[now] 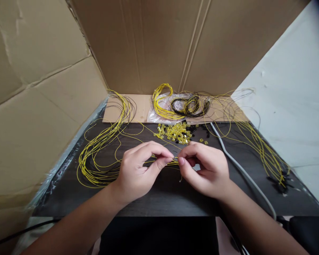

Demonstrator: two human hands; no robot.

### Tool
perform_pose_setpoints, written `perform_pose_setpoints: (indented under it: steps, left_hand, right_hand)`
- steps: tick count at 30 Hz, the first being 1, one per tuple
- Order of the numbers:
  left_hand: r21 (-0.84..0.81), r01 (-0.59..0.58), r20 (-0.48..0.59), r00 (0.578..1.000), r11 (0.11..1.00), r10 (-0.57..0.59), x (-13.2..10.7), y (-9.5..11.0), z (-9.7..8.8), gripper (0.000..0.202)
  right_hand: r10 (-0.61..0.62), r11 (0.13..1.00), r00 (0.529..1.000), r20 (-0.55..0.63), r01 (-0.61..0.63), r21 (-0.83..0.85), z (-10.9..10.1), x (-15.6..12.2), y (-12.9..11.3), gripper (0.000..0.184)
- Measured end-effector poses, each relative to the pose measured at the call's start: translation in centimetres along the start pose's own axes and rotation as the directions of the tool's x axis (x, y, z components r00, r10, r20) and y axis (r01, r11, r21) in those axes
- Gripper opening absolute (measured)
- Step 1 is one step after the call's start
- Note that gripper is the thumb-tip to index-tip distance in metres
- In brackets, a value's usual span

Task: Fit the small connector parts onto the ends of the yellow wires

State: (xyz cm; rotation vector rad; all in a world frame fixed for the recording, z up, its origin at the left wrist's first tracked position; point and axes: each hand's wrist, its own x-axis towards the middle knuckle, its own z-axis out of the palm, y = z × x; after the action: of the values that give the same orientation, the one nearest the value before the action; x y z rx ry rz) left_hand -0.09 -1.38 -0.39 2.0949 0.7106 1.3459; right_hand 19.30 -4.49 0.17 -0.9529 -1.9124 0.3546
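Note:
My left hand (140, 170) and my right hand (206, 168) meet over the middle of a dark table (159, 198). Both are closed in a pinch on thin yellow wires (174, 161) that run between their fingertips. Those wires lead left to a loose bundle of yellow wires (101, 156) lying on the table. Just beyond my fingers sits a pile of small yellow plastic connectors (177, 132) with a few black ones mixed in.
Cardboard walls (42, 106) close off the left and back. Coils of yellow and black wire on a plastic bag (180, 106) lie at the back. More yellow wires with black ends (268, 159) trail right. A grey cable (241, 170) crosses the right side.

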Motion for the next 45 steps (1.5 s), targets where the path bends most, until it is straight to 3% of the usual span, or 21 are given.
perform_pose_setpoints:
  steps: [11, 20, 25, 32, 35, 39, 45]
  left_hand:
    - [0.017, 0.044, 0.017, 0.999, 0.999, -0.044, -0.2, -0.3, 0.1, 0.006]
    - [-0.11, 0.088, -0.119, 0.988, 0.99, -0.101, -0.3, -0.5, 0.1, 0.006]
    - [0.062, 0.187, -0.109, 0.978, 0.98, -0.179, 0.4, -0.9, 0.0, 0.002]
    - [0.286, 0.187, -0.055, 0.982, 0.94, -0.178, 0.9, -2.9, -0.1, 0.007]
    - [0.485, 0.26, -0.053, 0.962, 0.835, -0.268, 2.1, -4.9, -1.0, 0.011]
    - [0.741, 0.197, 0.085, 0.921, 0.642, -0.38, 5.2, -6.8, -2.1, 0.017]
    - [0.789, 0.128, 0.185, 0.883, 0.6, -0.431, 8.4, -8.1, -1.5, 0.015]
  right_hand:
    - [-0.024, 0.999, 1.0, -0.003, 0.024, -0.04, -0.2, 0.2, 0.0, 0.008]
    - [0.004, 1.0, 0.999, -0.048, -0.004, 0.01, -0.3, 0.0, 0.3, 0.01]
    - [0.029, 0.998, 0.998, -0.052, -0.026, 0.064, 0.0, -0.1, 0.4, 0.012]
    - [0.063, 0.997, 0.997, -0.048, -0.06, 0.057, 0.3, -0.2, 0.6, 0.009]
    - [0.107, 0.992, 0.992, -0.073, -0.101, 0.073, 0.4, -0.2, 0.8, 0.006]
    - [0.177, 0.98, 0.979, -0.096, -0.167, 0.11, 0.8, -0.3, 1.1, 0.002]
    - [0.237, 0.968, 0.963, -0.126, -0.223, 0.119, 1.1, -0.1, 1.7, 0.006]
